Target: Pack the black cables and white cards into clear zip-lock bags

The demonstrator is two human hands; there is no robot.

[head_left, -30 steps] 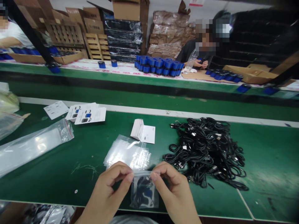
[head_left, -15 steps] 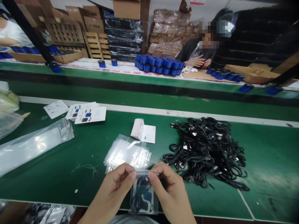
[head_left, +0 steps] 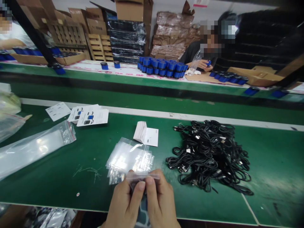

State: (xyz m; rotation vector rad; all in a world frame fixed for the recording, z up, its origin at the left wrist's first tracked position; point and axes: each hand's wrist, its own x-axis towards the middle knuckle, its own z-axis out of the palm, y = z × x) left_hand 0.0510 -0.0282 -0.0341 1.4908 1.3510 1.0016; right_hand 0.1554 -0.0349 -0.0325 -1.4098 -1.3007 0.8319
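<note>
At the near edge of the green table, my left hand (head_left: 125, 202) and my right hand (head_left: 159, 201) are pressed together, both pinching the top strip of a small clear zip bag (head_left: 142, 175). The bag holds a dark coiled cable, mostly hidden behind my fingers. Just beyond my hands lies a stack of empty clear zip bags (head_left: 129, 158). To the right sits a big pile of black cables (head_left: 209, 155). A stack of small white leaflets (head_left: 146, 133) lies behind the bags.
White printed cards (head_left: 89, 115) and a long clear plastic bag (head_left: 33, 148) lie at the left. Across a second green bench stand several blue round speakers (head_left: 161, 67), cardboard trays and a seated person holding one. Pallets and boxes fill the back.
My two hands have slid together along the bag's top strip, from apart at its corners to touching in the middle. The bag has dropped lower behind my fingers.
</note>
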